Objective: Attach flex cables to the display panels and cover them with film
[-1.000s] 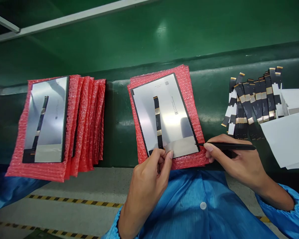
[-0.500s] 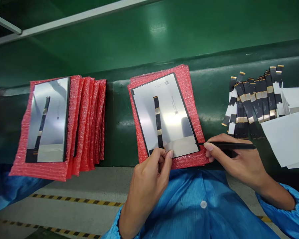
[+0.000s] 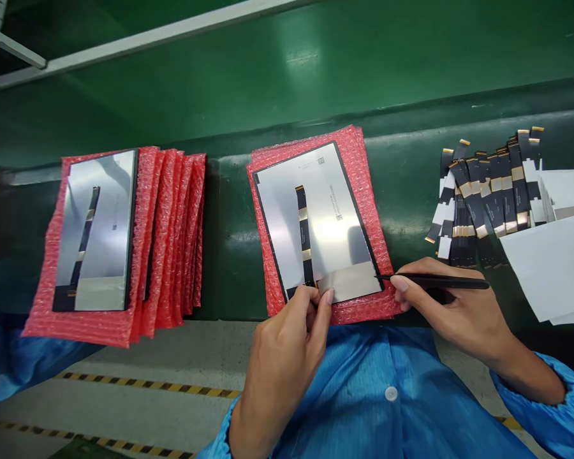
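Panel (image 3: 318, 223) lies back-side up on pink bubble-wrap stack (image 3: 363, 166), centre of green bench (image 3: 402, 185); long axis runs away from the body, tilted slightly left at far end. Flex strip (image 3: 303, 233) runs along that axis.

L hand (image 3: 287, 357): thumb + forefinger pinched shut at near end of flex strip, at panel's near edge.

R hand (image 3: 452, 312): grip closed on black tweezers (image 3: 435, 280), held roughly level, tip pointing left, touching panel's near-right corner.

Panel sits directly ahead of both hands; L nearer the flex.

Second panel (image 3: 98, 229) on wrap pile far left. Spare flex strips (image 3: 488, 197) + white sheets (image 3: 550, 261) far right.
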`<state>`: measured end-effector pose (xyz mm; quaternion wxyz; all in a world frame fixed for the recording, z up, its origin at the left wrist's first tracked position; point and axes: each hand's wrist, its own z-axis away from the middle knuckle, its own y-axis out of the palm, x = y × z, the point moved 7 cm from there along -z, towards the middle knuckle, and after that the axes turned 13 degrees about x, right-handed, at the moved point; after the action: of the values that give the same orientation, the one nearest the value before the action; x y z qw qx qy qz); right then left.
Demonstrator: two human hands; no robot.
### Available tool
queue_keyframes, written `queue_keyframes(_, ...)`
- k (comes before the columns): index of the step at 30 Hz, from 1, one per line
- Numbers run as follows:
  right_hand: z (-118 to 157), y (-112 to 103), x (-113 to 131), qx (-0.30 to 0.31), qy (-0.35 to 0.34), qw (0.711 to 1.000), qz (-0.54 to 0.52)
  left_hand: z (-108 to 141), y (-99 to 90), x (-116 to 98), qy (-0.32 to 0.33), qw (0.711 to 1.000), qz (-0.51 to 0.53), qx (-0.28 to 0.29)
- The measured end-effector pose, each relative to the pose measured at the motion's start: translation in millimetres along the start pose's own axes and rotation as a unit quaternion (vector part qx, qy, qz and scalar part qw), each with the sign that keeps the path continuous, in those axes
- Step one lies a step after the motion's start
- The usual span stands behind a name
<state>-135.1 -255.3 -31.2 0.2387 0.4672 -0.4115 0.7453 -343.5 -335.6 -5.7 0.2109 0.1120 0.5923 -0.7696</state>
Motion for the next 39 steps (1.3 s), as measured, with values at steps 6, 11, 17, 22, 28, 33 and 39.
queue_keyframes(6,0.3,0.8,-1.9,0.002,0.0,1.0,0.007,8.2,-2.7,-8.5,-0.004,0.993,-0.112,-0.046)
queue_keyframes(11,0.0,1.0,-0.7,0.007,-0.005,1.0,0.013,13.5,-3.1,-7.9,-0.021,0.98,-0.18,-0.08)
queue_keyframes(17,0.3,0.8,0.2,-0.005,-0.015,1.0,0.009,18.3,-3.6,6.0,-0.045,0.975,-0.194,-0.098)
queue_keyframes(22,1.3,-1.1,-5.8,-0.037,-0.008,0.999,-0.02,18.7,-0.3,10.1,-0.032,0.974,-0.189,-0.119)
queue_keyframes(28,6.7,-9.8,-2.2,-0.069,-0.034,0.995,-0.062,20.8,-1.0,8.2,0.0,0.977,-0.158,-0.14)
queue_keyframes(33,6.2,2.2,3.6,-0.008,-0.054,0.995,-0.081,18.8,-0.6,-14.3,0.165,0.973,-0.063,-0.147)
queue_keyframes(39,-5.0,12.8,5.0,0.012,-0.081,0.996,0.026,14.2,12.5,-24.3,0.262,0.955,-0.067,-0.122)
